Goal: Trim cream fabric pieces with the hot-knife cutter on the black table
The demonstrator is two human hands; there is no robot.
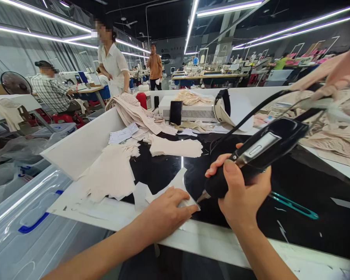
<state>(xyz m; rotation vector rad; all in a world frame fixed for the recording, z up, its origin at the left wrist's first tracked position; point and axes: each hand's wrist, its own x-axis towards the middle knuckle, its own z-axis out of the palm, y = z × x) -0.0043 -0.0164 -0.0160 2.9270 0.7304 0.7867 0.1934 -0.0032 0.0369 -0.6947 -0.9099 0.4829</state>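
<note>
My right hand [240, 194] is closed round a black corded hand tool [256, 155], its metal tip pointing down at a small pale fabric piece [177, 184] on the black glass tabletop [309, 202]. My left hand [166, 212] lies flat on that piece with fingers stretched out, pressing it down beside the tool tip. The tool's cable [251, 114] runs up and away to the right.
Stacks of beige cut fabric [112, 173] lie to the left and behind. Teal-handled scissors [294, 206] rest right of my hand. A phone [175, 112] leans on a white box. A clear plastic bin [26, 217] stands at left. Another person's hand [335, 74] reaches in top right; other people stand behind.
</note>
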